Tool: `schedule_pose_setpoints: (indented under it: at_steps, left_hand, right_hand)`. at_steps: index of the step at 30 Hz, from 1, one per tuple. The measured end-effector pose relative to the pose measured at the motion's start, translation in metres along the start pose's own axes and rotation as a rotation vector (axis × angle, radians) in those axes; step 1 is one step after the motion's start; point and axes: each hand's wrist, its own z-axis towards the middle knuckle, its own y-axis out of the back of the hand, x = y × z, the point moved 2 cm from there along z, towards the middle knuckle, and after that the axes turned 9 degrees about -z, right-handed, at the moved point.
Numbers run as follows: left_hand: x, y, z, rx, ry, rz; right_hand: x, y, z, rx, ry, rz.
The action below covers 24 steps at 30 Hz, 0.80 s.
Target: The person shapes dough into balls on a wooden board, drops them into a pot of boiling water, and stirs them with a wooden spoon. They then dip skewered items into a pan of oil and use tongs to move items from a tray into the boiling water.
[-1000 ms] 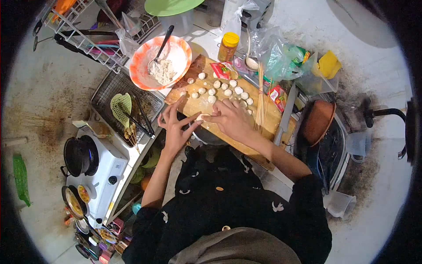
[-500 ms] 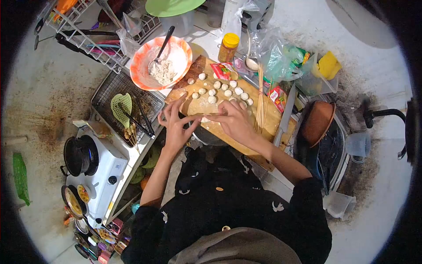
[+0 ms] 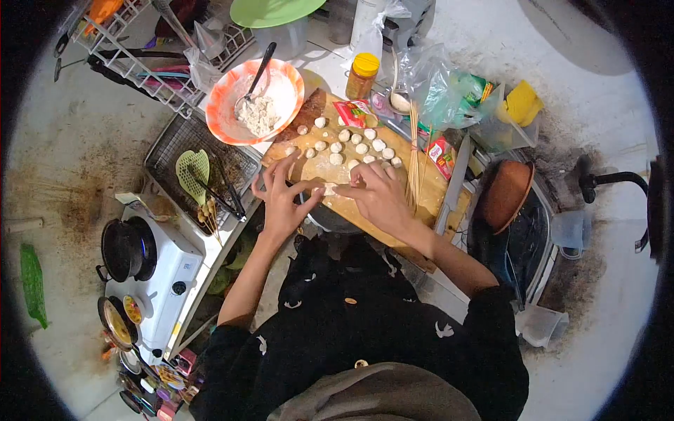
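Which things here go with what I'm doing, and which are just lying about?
Likely in use:
pale piece between left hand and right hand
pale balls
wooden board
bowl of floury mixture

Probably just lying about:
plastic bag
green lid
slotted spatula

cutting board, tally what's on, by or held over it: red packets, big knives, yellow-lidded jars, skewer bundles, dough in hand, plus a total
Red packets: 2
Big knife: 1
Yellow-lidded jar: 1
Skewer bundle: 1
Held dough piece: 1
Total: 6
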Motion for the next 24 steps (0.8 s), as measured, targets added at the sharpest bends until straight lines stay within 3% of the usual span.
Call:
schedule_pose_setpoints:
  at_steps: [11,14,24]
  left_hand:
    - [-0.004,0.001,0.009,0.023,0.083,-0.136]
    - [0.000,-0.002,0.007,0.006,0.094,-0.192]
    - [0.008,-0.009,-0.006,-0.036,0.061,-0.121]
  right_hand:
    - [0.003,-0.007,0.005,0.147,-0.026,-0.021]
    - [0.002,-0.008,0.007,0.000,-0.086,0.057]
    - [0.009,-0.004,0.009,0.044,-0.040,-0.012]
